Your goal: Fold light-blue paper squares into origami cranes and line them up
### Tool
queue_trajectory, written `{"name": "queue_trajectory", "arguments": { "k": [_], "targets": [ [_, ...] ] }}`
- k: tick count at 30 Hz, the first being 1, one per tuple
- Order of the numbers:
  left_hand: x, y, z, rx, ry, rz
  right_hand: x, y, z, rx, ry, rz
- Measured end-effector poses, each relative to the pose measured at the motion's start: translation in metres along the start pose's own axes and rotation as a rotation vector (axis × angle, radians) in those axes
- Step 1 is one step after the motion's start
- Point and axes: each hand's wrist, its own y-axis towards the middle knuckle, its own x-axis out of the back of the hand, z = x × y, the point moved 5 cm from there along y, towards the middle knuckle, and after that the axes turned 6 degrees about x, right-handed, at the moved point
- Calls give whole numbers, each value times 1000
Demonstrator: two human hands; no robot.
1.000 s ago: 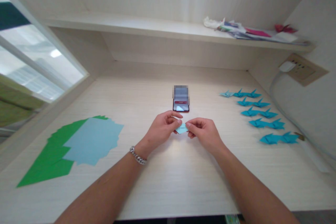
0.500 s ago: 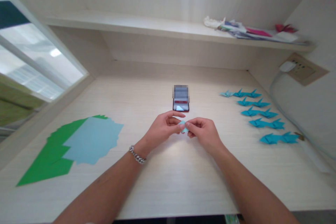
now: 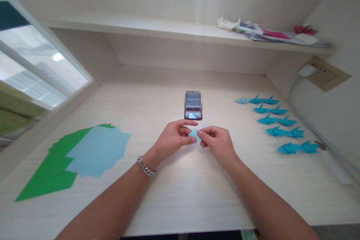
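Observation:
Above the middle of the desk, a small piece of folded light blue paper (image 3: 194,134) is between my two hands. My right hand (image 3: 218,140) pinches its right side between thumb and fingers. My left hand (image 3: 176,137) curls around the left side, its thumb along the lower edge and its index finger stretched out above. The fingers behind the paper are partly hidden. Just beyond my hands lies a phone (image 3: 193,113), its screen lit and partly blurred out.
To the left, light blue sheets (image 3: 98,150) overlap green sheets (image 3: 60,180). Several rows of folded blue paper cranes (image 3: 285,132) stand on the right. Behind them, a white cable (image 3: 291,93) runs from a wall socket (image 3: 327,75). A shelf (image 3: 157,26) holding papers crosses the back.
My left thumb has slid down off the face of the folded paper, so more of it shows. My right hand keeps its pinch. The view has shifted very slightly.

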Motion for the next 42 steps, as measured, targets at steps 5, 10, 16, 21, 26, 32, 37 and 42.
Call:
{"name": "queue_trajectory", "arguments": {
  "k": [5, 10, 16, 21, 26, 32, 37, 42],
  "targets": [
    [-1, 0, -2, -4, 6, -34, 0, 0, -1, 23, -30, -1],
    [-1, 0, -2, -4, 0, -64, -2, 0, -3, 37, -19, 5],
    [-2, 1, -1, -32, -16, -51, -1, -1, -1, 54, -23, -6],
    [-2, 2, 0, -57, 7, -46, -2, -1, 0, 56, -29, 3],
    [-1, 0, -5, -97, 29, -82, -4, -2, 4, 63, -35, 18],
    [-1, 1, -6, -109, 53, -97, -5, -3, 3, 48, -39, 32],
    [-3, 0, -7, -187, 66, -91, -7, -3, -1, 36, -37, 68],
    [-3, 1, -7, -154, 4, -129, -8, -2, -3, 9, -17, 65]
  ]
}}
